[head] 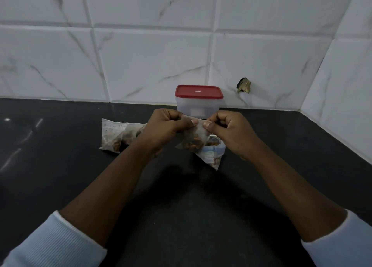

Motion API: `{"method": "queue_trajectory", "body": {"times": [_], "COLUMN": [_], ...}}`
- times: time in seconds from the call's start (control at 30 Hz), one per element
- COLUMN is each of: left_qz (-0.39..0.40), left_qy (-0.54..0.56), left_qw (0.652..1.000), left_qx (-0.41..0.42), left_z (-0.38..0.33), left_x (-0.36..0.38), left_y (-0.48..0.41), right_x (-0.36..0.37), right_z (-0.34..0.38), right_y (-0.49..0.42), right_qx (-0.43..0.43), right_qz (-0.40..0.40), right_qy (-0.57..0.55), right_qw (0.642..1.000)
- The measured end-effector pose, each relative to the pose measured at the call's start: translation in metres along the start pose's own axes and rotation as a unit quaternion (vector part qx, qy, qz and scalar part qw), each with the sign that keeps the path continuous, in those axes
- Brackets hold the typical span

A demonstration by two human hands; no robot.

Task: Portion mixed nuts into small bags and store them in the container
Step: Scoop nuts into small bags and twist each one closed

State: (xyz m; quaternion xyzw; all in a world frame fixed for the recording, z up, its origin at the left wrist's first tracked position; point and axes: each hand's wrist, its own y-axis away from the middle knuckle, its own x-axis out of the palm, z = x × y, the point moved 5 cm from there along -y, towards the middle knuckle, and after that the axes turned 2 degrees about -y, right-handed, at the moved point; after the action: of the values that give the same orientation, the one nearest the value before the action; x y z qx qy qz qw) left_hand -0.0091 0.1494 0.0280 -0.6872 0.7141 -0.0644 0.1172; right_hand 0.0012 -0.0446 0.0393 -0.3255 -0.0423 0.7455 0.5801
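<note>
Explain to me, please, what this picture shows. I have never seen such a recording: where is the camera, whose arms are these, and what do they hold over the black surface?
There is no machine here. A person works with bare hands, and the single picture comes from a camera worn on the head, looking forward and down. So the arms enter from below, the left hand on the left and the right hand on the right. The fingers of both hands pinch the top edge of a small clear bag with nuts in its bottom, held above the dark counter. On the counter lie filled bags at the left and another bag just under the held one. Behind, against the tiled wall, stands a clear container with its red lid on.
</note>
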Motion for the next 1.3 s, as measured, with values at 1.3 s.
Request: {"method": "queue_trajectory", "body": {"times": [1.3], "left_qz": [-0.205], "left_qy": [-0.437], "left_qw": [0.870], "left_qx": [-0.102], "left_z": [0.001], "left_x": [-0.199], "left_y": [0.068], "right_x": [0.001], "right_z": [-0.004], "right_y": [0.003], "right_qx": [-0.139], "right_qz": [-0.016], "right_qy": [0.170], "right_qw": [0.975]}}
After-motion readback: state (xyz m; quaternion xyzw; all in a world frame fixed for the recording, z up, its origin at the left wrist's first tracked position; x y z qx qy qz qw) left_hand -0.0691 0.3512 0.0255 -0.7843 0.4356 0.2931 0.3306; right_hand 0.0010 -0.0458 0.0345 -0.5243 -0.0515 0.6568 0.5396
